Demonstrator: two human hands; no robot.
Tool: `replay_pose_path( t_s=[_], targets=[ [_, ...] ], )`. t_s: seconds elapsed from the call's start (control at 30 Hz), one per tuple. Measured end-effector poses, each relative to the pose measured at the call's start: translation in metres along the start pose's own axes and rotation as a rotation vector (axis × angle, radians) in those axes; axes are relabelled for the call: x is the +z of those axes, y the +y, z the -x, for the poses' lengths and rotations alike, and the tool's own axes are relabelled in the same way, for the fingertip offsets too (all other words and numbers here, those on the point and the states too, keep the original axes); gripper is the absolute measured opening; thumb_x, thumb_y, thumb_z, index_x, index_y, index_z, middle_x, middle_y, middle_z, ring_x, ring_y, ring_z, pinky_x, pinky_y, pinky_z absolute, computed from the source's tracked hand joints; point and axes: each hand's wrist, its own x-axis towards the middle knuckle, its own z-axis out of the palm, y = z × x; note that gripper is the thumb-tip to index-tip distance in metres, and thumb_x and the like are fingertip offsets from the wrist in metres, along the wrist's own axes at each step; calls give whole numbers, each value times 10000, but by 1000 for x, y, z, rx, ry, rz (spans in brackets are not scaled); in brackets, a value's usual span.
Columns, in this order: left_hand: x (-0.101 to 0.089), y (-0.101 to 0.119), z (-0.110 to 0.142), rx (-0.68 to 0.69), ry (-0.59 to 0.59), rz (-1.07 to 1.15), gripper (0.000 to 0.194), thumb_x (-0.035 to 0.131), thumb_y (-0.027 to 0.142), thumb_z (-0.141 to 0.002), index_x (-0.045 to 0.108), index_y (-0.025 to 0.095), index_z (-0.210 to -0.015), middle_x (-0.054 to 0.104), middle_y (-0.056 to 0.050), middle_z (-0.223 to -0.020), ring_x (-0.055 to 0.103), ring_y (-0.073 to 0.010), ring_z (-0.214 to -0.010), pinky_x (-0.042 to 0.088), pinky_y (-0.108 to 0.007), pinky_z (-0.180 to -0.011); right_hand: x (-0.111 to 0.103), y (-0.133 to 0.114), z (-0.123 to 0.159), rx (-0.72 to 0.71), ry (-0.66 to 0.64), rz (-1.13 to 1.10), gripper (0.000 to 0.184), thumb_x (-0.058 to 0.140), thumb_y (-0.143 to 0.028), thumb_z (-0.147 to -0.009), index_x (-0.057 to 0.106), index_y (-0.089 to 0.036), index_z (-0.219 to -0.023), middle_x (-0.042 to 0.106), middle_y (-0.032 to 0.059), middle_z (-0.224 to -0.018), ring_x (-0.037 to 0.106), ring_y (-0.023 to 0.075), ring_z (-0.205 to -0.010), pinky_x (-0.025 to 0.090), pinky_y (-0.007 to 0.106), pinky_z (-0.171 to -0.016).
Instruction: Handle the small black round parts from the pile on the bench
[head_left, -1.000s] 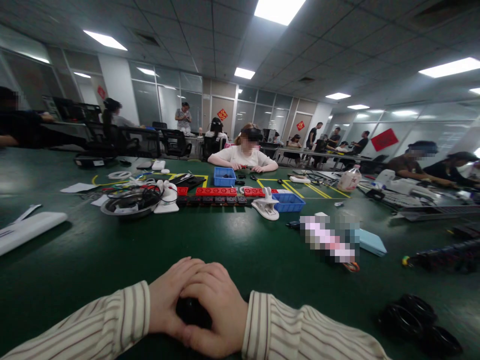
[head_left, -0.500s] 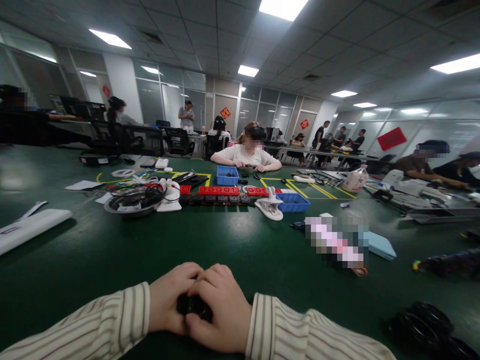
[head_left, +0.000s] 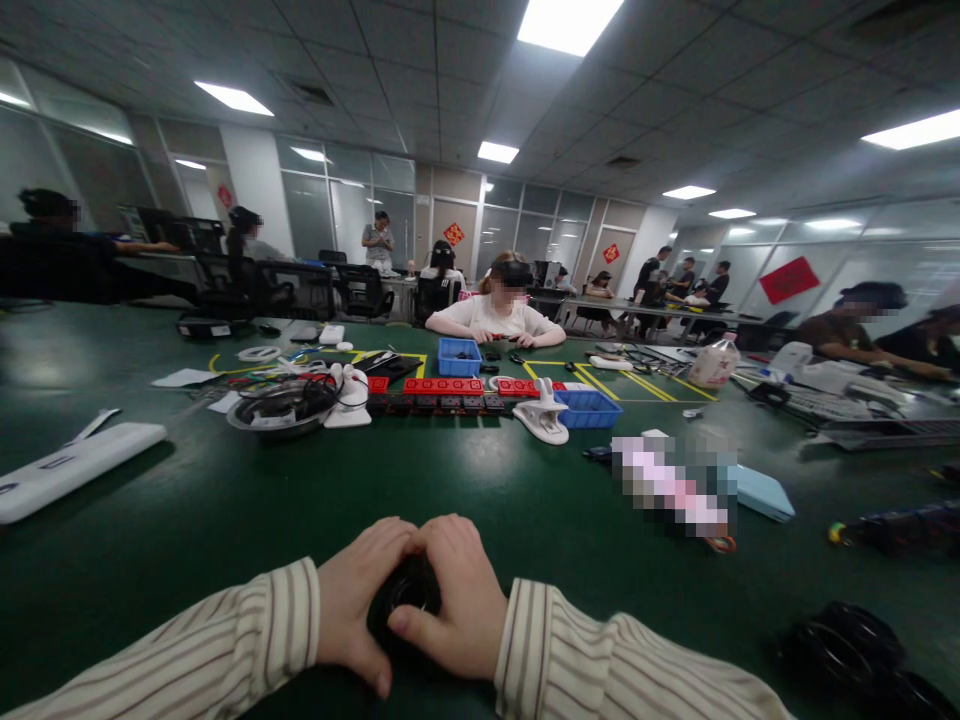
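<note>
Close to the near edge of the table, a glossy black ring-shaped object (head_left: pixel 411 592) sits between my two hands. My left hand (head_left: pixel 361 590) curves round its left and far side, with the thumb lowered and away from it. My right hand (head_left: pixel 463 595) wraps the right and far side, its thumb lying across the near part. My fingertips meet at the far side. The hands cover much of the object, so its exact kind does not show. Several similar black rings (head_left: pixel 840 645) lie at the lower right.
On the green table (head_left: pixel 247 530) lie a white bar (head_left: pixel 90 465), a metal bowl (head_left: pixel 281 425) of cables, red-and-black socket strips (head_left: pixel 442 387), a white clip stand (head_left: pixel 544 410), blue bins (head_left: pixel 589 408) and a light blue box (head_left: pixel 759 492). A person (head_left: pixel 502 305) sits opposite.
My left thumb has moved down, off the object, and my hands have parted slightly on the near side. More of the black object shows. The view has shifted a little.
</note>
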Motion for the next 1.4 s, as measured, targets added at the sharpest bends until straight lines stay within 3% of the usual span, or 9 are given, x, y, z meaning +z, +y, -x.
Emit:
replay_pose_path(
  t_s=[0.2, 0.3, 0.43, 0.6, 0.77, 0.93, 1.07, 1.2, 1.4],
  targets=[
    [8, 13, 1, -146, 69, -179, 788, 699, 643, -487, 451, 150, -1050, 525, -110, -1028, 489, -320, -995, 170, -577, -1021, 3, -3, 2, 98, 31, 86, 462, 473, -629, -746, 479, -170, -799, 489, 18, -775, 421, 162, -722, 352, 318, -705],
    [10, 16, -1, -223, 46, -177, 637, 763, 527, -465, 496, 162, -914, 554, -64, -915, 531, -275, -900, 221, -565, -1004, 4, -5, 2, 104, -25, 127, 321, 621, -451, -699, 478, -176, -779, 492, 6, -776, 432, 162, -744, 350, 310, -706],
    [7, 17, -1, -192, 41, -140, 436, 756, 362, -534, 539, 163, -856, 569, -35, -862, 542, -235, -868, 260, -520, -997, 3, -5, 3, 41, -96, 95, 202, 625, -294, -679, 494, -181, -783, 514, 10, -810, 462, 163, -791, 364, 297, -722],
    [4, 11, -3, -100, -28, -37, 288, 708, 200, -548, 600, 160, -812, 562, -40, -885, 536, -217, -849, 457, -333, -784, 3, -1, 4, -194, -132, 14, 147, 453, -189, -640, 481, -186, -785, 554, 25, -818, 507, 147, -811, 383, 294, -784],
    [4, 9, -4, -121, -21, -68, 376, 736, 341, -543, 605, 171, -852, 568, -51, -934, 523, -264, -917, 363, -443, -942, 6, 2, 3, -439, -225, -17, 123, 389, -200, -568, 433, -200, -683, 556, -4, -703, 538, 137, -793, 300, 338, -963],
    [5, 12, -2, -111, -7, -65, 599, 723, 459, -565, 542, 198, -1073, 554, -82, -1057, 498, -307, -1025, 197, -570, -1022, -2, -4, 2, -362, -118, -46, 257, 411, -283, -645, 496, -213, -877, 602, 19, -909, 511, 177, -982, 139, 429, -1054],
    [8, 12, 2, -107, 59, -116, 708, 681, 519, -575, 457, 201, -1167, 536, -105, -1117, 476, -323, -1076, 160, -591, -1032, -6, -8, 1, -164, -98, -20, 354, 444, -456, -754, 501, -189, -978, 553, 60, -995, 480, 197, -953, 266, 422, -972],
    [10, 15, 3, -110, 90, -156, 687, 681, 498, -555, 466, 196, -1133, 555, -95, -1044, 520, -306, -990, 140, -632, -1015, 1, -3, 3, -21, -49, 46, 476, 469, -605, -736, 517, -173, -930, 525, 72, -933, 459, 210, -856, 362, 386, -800],
    [8, 21, -2, -174, 24, -114, 392, 711, 297, -530, 579, 191, -884, 545, -40, -901, 532, -248, -883, 176, -555, -1035, 7, 4, 4, -67, -187, 123, 215, 532, -358, -711, 496, -191, -841, 527, 28, -850, 466, 172, -801, 362, 330, -754]
  ],
)
